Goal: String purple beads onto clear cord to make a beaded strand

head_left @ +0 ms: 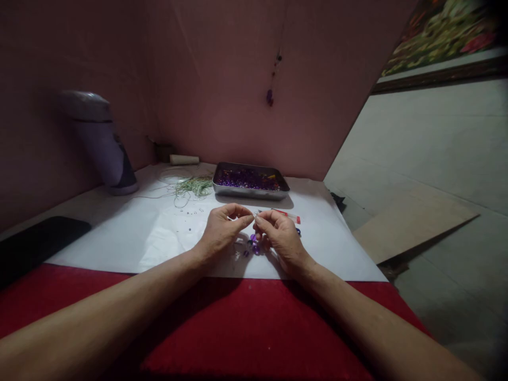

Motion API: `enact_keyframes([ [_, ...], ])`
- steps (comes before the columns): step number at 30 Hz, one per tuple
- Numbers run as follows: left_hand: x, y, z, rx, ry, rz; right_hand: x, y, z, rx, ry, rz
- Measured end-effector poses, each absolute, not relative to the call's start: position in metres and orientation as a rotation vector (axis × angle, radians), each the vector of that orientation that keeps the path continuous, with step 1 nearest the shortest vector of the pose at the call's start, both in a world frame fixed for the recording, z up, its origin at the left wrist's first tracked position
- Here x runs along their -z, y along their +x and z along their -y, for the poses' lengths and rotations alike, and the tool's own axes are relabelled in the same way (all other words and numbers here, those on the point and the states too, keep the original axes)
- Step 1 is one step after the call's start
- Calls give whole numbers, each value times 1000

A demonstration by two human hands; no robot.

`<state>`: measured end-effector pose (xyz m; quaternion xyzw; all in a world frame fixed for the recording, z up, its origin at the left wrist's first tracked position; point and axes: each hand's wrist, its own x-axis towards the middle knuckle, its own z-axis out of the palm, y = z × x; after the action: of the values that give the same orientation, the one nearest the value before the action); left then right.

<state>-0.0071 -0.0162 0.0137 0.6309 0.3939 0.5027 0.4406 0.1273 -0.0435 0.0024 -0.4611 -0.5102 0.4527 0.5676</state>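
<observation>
My left hand point(226, 227) and my right hand point(280, 235) meet at the fingertips above the white sheet point(166, 238). Thumb and forefinger are pinched on each hand, and whatever lies between them is too small to make out. Purple beads point(254, 246) show just below the fingertips, between the two hands. Behind the hands stands a metal tray point(254, 193) filled with purple beads. A red-handled tool point(291, 216) lies beyond my right hand, with a dark blue bead point(298, 232) beside that hand.
A purple bottle point(105, 145) stands at the left, near a black flat object point(43, 241). Green thread point(194, 185) lies tangled left of the tray, with a pale roll point(184, 159) behind. A beaded strand point(270, 96) hangs on the pink wall. Red cloth point(246, 328) covers the front.
</observation>
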Motion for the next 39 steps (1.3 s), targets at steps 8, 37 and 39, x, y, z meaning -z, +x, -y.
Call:
enact_keyframes([
  [8, -13, -9, 15, -1213, 1702, -1011, -2, 126, 45, -1062, -1082, 1227],
  [37, -12, -7, 15, -1204, 1648, -986, -3, 126, 45, -1046, -1057, 1227],
  [39, -13, -7, 15, -1195, 1650, -964, -3, 126, 45, -1035, -1055, 1218],
])
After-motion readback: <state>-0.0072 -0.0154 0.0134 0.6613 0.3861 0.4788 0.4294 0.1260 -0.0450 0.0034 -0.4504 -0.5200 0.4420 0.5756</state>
